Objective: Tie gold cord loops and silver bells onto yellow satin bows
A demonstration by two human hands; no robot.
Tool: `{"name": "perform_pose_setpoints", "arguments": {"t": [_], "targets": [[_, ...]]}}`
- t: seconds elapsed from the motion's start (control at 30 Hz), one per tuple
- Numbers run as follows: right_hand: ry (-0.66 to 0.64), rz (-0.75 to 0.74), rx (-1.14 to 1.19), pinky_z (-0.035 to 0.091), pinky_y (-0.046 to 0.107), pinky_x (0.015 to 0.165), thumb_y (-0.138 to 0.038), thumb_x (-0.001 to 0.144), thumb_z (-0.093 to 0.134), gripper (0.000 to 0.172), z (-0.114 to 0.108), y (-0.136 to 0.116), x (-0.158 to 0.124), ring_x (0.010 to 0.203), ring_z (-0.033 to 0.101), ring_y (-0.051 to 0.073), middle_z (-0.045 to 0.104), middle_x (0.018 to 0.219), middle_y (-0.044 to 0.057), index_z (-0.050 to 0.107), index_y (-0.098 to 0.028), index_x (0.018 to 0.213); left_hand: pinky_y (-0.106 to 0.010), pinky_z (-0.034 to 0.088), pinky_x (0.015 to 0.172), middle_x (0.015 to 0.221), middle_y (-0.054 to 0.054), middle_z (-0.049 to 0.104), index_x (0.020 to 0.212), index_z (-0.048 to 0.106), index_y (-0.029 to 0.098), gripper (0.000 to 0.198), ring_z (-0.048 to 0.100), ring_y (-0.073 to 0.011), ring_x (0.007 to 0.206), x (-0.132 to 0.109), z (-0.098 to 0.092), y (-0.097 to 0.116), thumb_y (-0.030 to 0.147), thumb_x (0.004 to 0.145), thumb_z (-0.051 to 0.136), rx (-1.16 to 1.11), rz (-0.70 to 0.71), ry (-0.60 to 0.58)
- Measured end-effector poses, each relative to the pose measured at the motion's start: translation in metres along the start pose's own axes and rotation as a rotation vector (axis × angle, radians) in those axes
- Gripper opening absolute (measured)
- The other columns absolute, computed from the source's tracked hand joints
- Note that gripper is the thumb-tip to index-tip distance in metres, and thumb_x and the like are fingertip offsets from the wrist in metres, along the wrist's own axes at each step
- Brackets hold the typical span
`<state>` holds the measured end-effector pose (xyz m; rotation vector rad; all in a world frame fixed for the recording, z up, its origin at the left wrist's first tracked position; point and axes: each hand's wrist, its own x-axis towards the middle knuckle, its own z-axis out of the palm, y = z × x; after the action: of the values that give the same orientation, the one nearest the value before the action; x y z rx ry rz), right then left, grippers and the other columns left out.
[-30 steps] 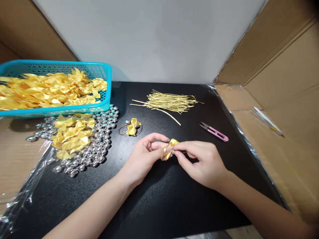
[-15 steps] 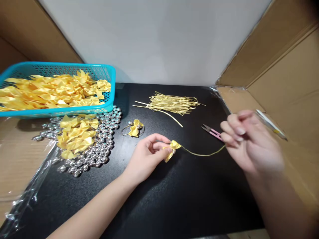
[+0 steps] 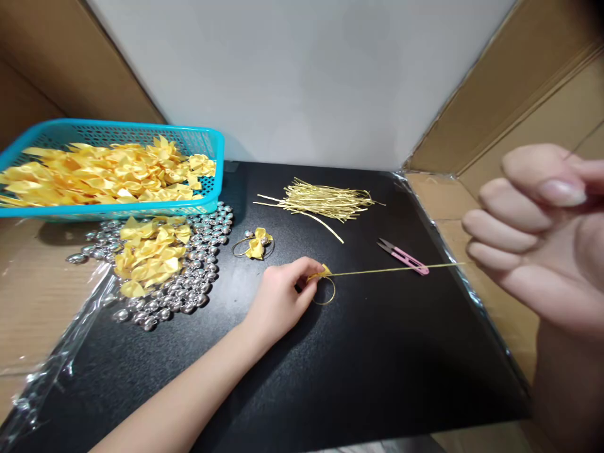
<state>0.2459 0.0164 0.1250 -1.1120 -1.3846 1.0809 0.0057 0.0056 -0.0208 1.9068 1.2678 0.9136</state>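
Observation:
My left hand (image 3: 290,292) is closed in a pinch over the table, on a yellow ribbon bow (image 3: 324,272) that its fingers mostly cover. A thin ring-shaped loop (image 3: 334,294) hangs below the bow. From the bow a gold cord (image 3: 377,272) runs straight and taut to my right hand (image 3: 533,233), raised at the right edge with its fingers curled closed around the cord. Under the cord lie pink thread snips (image 3: 409,260). Left of my left hand rests a looped cord with a yellow bow (image 3: 257,244) and small silver bells.
A turquoise basket (image 3: 219,167) of yellow bows stands at the back left. Before it, yellow bows (image 3: 151,255) lie among many silver bells (image 3: 189,302). Cut gold cords (image 3: 325,200) are bundled at the back of the black table (image 3: 340,384). Cardboard walls (image 3: 453,119) flank it.
My right hand has moved right and slightly up, and the sagging cord is now taut. My left hand has turned over the bow, and the loop beneath has come into view.

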Motion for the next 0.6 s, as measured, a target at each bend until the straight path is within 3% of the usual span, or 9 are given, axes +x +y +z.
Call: {"name": "perform_pose_setpoints", "arguments": {"t": [0.1, 0.27, 0.6], "targets": [[-0.081, 0.096, 0.183, 0.018, 0.024, 0.028, -0.029, 0.092, 0.052, 0.033, 0.013, -0.008, -0.003, 0.037, 0.020, 0.006, 0.025, 0.054, -0.004, 0.048, -0.022, 0.060, -0.027, 0.052, 0.064, 0.081, -0.003, 0.077, 0.088, 0.070, 0.021, 0.021, 0.069, -0.0162, 0.065, 0.001, 0.000, 0.000, 0.006, 0.077, 0.059, 0.023, 0.043, 0.020], [-0.068, 0.038, 0.211, 0.016, 0.020, 0.032, -0.023, 0.092, 0.057, 0.014, 0.036, -0.018, -0.015, 0.042, 0.023, 0.005, 0.035, 0.065, -0.003, 0.059, -0.024, 0.078, -0.027, 0.050, 0.066, 0.078, -0.002, 0.075, 0.089, 0.069, 0.022, 0.025, 0.066, -0.0161, 0.064, 0.002, 0.003, -0.002, 0.003, 0.076, 0.057, 0.032, 0.049, 0.033], [-0.042, 0.070, 0.262, 0.013, 0.019, 0.035, -0.019, 0.099, 0.043, 0.025, 0.057, -0.034, -0.018, 0.043, 0.020, 0.005, 0.027, 0.063, -0.005, 0.054, -0.023, 0.077, -0.028, 0.050, 0.071, 0.076, -0.001, 0.072, 0.085, 0.066, 0.021, 0.024, 0.065, -0.0163, 0.067, 0.002, 0.008, -0.002, 0.002, 0.075, 0.056, 0.043, 0.033, 0.010]]}}
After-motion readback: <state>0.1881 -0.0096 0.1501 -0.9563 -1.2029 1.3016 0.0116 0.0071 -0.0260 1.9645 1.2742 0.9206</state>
